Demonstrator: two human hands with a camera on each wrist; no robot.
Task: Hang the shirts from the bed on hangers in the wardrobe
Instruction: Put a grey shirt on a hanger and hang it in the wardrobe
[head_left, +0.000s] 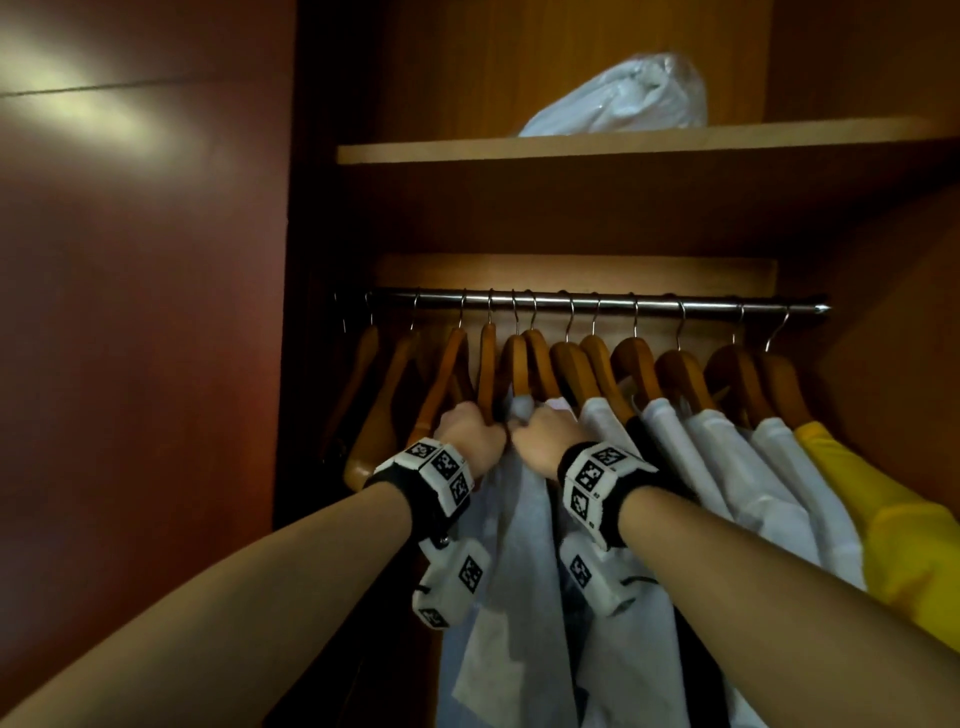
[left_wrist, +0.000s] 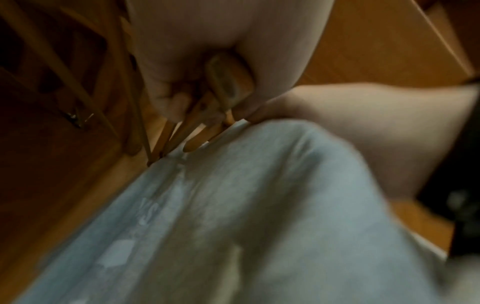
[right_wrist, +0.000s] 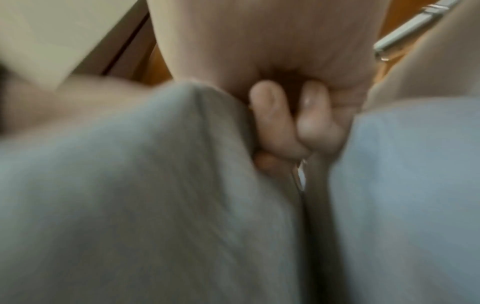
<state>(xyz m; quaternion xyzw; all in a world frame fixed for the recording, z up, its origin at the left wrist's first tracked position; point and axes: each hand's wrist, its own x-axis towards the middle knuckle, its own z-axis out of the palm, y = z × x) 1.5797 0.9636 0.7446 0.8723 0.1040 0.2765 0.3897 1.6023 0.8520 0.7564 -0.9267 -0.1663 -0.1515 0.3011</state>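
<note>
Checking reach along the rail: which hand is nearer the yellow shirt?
Right. The right hand grips the pale blue shirt, several hangers left of the yellow shirt; the left hand is farther left.

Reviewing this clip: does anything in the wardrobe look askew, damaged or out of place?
Only the light blue shirt looks unsettled: it is bunched at the top where both hands grip it, left hand and right hand, and is not yet spread on a hanger. The other shirts hang in order on the rail.
</note>
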